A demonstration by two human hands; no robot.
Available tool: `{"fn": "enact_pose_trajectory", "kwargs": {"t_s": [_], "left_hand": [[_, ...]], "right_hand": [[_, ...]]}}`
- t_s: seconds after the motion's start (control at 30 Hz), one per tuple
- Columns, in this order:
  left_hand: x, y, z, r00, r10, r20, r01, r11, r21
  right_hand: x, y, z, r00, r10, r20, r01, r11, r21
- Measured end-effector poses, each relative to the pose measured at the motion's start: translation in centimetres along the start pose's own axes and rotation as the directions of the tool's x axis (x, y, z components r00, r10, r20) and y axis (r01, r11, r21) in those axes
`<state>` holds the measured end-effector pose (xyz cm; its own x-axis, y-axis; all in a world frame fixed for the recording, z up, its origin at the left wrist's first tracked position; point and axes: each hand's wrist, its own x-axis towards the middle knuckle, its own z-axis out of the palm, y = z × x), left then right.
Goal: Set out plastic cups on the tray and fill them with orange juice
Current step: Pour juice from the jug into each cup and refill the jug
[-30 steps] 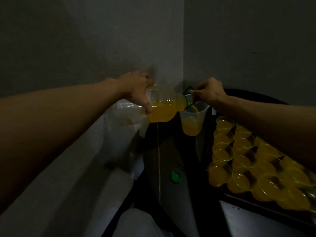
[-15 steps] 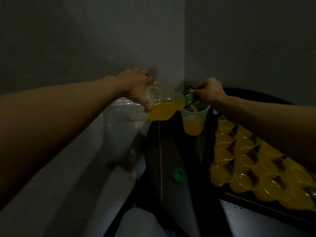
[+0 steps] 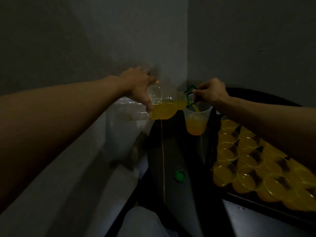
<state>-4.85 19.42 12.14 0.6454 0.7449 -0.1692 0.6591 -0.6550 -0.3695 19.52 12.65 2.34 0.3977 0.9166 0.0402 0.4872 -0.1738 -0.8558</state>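
At the left, the left hand [image 3: 138,82] grips the base end of a clear plastic bottle of orange juice [image 3: 164,106], fingers curled over the top and thumb beneath. The bottle lies almost on its side, neck to the right, with the juice pooled along its lower side. A green plastic loop [image 3: 188,93] sits at the neck, and a thin stream of juice falls from the mouth into a clear plastic cup [image 3: 196,122], which is about half full.

The cup is held in the air, above a dark round table [image 3: 171,151]. The right hand [image 3: 212,93] holds it at the rim with curled fingers, fingertips just beside the green loop; the dim light hides exactly how they pinch.

Lower down, a round green bottle cap [image 3: 180,175] lies on the table, well apart from both hands.

At the right, a dark tray [image 3: 266,205] carries rows of clear plastic cups filled with orange juice [image 3: 227,151], packed rim to rim. The right forearm passes above them.
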Motion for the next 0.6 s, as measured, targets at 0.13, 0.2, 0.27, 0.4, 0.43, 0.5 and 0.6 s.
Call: {"fn": "enact_pose_trajectory", "kwargs": {"t_s": [0.13,0.2,0.27,0.4,0.43,0.5,0.6], "left_hand": [[0.0,-0.1,0.2,1.0,-0.003,-0.009,0.003,1.0,-0.015],[0.0,-0.1,0.3,1.0,-0.003,-0.019,0.003,1.0,-0.022],[-0.1,-0.2,0.4,0.999,-0.005,-0.032,0.004,1.0,-0.028],[-0.3,-0.3,1.5,0.999,-0.027,-0.042,0.024,0.997,-0.071],[-0.3,-0.3,1.8,0.999,-0.035,-0.041,0.031,0.996,-0.088],[-0.4,-0.2,2.2,0.998,-0.043,-0.04,0.038,0.992,-0.123],[-0.4,0.0,2.3,0.998,-0.042,-0.05,0.034,0.99,-0.138]], "right_hand": [[-0.1,-0.2,-0.1,1.0,0.009,0.001,-0.009,1.0,0.011],[-0.2,-0.3,-0.2,1.0,0.017,0.011,-0.017,1.0,0.019],[-0.2,-0.3,-0.3,1.0,0.016,0.004,-0.016,0.999,0.033],[-0.3,-0.5,-0.5,0.999,0.022,-0.036,-0.019,0.997,0.073],[-0.3,-0.7,-0.5,0.999,0.027,-0.043,-0.024,0.996,0.086],[-0.3,-1.0,-0.6,0.998,0.03,-0.061,-0.025,0.996,0.09],[-0.4,-1.2,-0.7,0.997,0.037,-0.07,-0.031,0.996,0.08]]}}
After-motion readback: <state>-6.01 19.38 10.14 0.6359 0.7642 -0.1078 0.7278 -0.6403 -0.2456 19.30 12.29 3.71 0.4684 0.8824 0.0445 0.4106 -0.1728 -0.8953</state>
